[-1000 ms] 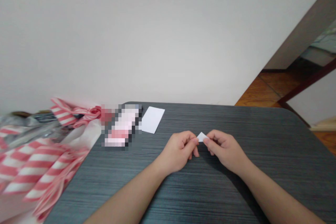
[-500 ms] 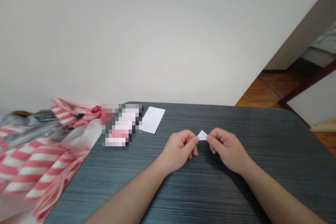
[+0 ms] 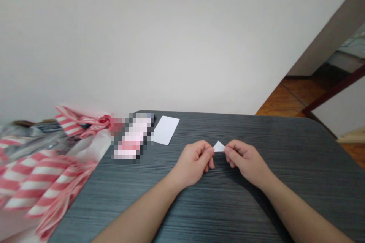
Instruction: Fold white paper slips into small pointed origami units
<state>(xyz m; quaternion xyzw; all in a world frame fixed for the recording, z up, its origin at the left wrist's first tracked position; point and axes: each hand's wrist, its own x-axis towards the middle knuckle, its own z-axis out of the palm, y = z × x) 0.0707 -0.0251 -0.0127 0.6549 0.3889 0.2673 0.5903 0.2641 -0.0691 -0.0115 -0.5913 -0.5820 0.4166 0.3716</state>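
Grips (image 3: 194,163) (image 3: 245,164) slightly wider, ppr (image 3: 219,147) btwn

Paper (image 3: 219,147) ends hidden by hands (image 3: 194,164), slab (image 3: 134,134) pixelated

wall (image 3: 171,45): pale, plain | table (image 3: 302,152): dark, streaked, rounded corners | floor (image 3: 303,89): brown, beyond table, right

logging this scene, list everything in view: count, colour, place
table: 1, dark grey, centre
triangular piece: 1, white, over table
sheet: 1, white, on table's left
pixelated object: 1, pink and black, left of sheet
striped cloth: count unclear, red and white, left of table
plastic film: count unclear, greyish, among cloth
wall: 1, grey, behind table
wooden floor: 1, brown, right
left hand: 1, bare, pinching piece's left corner
right hand: 1, bare, pinching right corner
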